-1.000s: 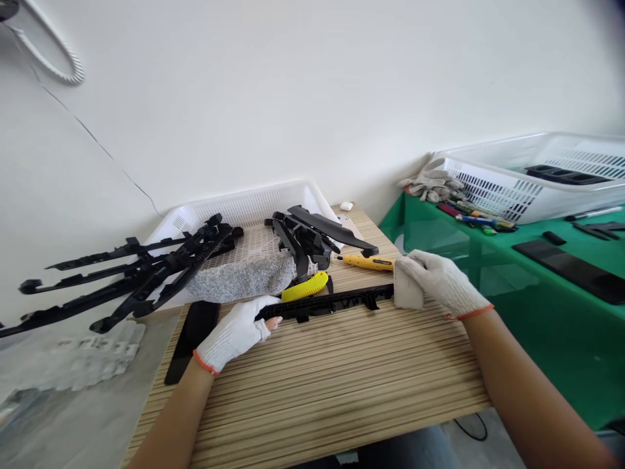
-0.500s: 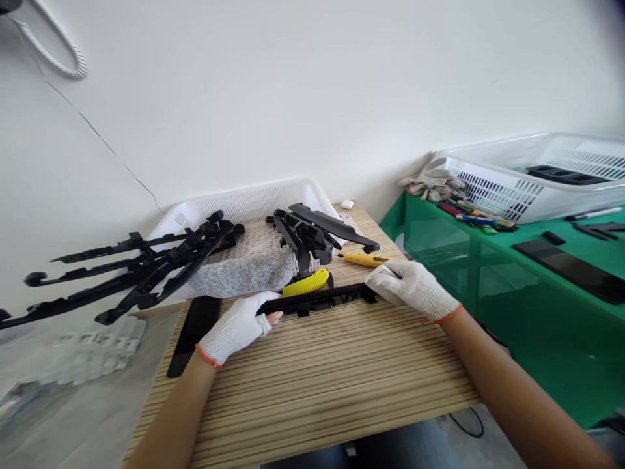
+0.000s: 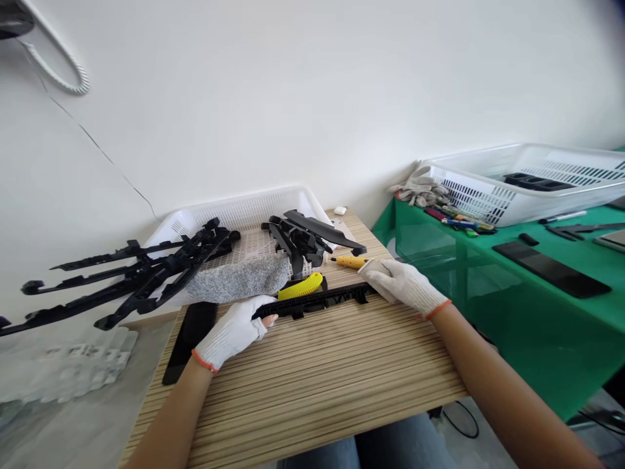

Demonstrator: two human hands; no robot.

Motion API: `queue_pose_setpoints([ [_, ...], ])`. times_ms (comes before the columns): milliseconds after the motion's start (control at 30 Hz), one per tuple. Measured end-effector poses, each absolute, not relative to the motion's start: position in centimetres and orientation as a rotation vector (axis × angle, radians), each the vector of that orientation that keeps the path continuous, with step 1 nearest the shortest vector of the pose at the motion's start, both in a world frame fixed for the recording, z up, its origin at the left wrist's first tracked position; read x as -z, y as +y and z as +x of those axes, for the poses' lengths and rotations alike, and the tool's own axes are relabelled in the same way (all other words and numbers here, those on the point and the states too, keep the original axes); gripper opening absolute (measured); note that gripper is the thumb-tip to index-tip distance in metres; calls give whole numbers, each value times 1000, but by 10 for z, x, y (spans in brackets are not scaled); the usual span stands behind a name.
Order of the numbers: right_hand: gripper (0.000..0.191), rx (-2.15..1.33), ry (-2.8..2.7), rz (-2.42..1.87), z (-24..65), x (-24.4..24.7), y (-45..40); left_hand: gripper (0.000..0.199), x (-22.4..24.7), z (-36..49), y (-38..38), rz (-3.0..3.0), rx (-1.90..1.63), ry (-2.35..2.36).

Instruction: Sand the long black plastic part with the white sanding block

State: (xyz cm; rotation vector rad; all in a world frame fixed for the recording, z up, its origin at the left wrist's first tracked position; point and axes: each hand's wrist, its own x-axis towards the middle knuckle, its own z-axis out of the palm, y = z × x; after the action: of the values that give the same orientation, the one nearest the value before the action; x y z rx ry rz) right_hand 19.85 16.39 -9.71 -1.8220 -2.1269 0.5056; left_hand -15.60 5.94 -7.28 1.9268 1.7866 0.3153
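Note:
A long black plastic trim strip (image 3: 317, 301) lies lengthwise between my hands, low over the wood-grain table (image 3: 303, 384). My left hand (image 3: 239, 329), in a white knit glove with the thumb tip bare, is closed round its left end. The gloved fingers of my right hand (image 3: 398, 283) are closed at the other end; the exact grip there is partly hidden. Just behind the strip rests a yellow-handled tool (image 3: 301, 285), its far part covered. A yellow pen-shaped tool (image 3: 349, 262) lies close to my right fingertips.
Behind stands a white basket (image 3: 234, 205) with several black plastic parts (image 3: 161, 273), some jutting far out left, and a grey cloth (image 3: 239, 277) over its front. A black phone-like slab (image 3: 190, 342) lies left. On the green table (image 3: 439, 254) stand another basket (image 3: 469, 189), gloves and pens.
The whole view has shifted slightly, so the scene sits a little lower and further left. Both hands still hold the trim strip in nearly the same pose.

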Motion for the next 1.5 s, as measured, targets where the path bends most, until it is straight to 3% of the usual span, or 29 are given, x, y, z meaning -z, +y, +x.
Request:
queue_pose_setpoints([
  [1500,47,-488,-2243,-1813,207,104,166,46,77,-161,59,2000,-328,1794],
])
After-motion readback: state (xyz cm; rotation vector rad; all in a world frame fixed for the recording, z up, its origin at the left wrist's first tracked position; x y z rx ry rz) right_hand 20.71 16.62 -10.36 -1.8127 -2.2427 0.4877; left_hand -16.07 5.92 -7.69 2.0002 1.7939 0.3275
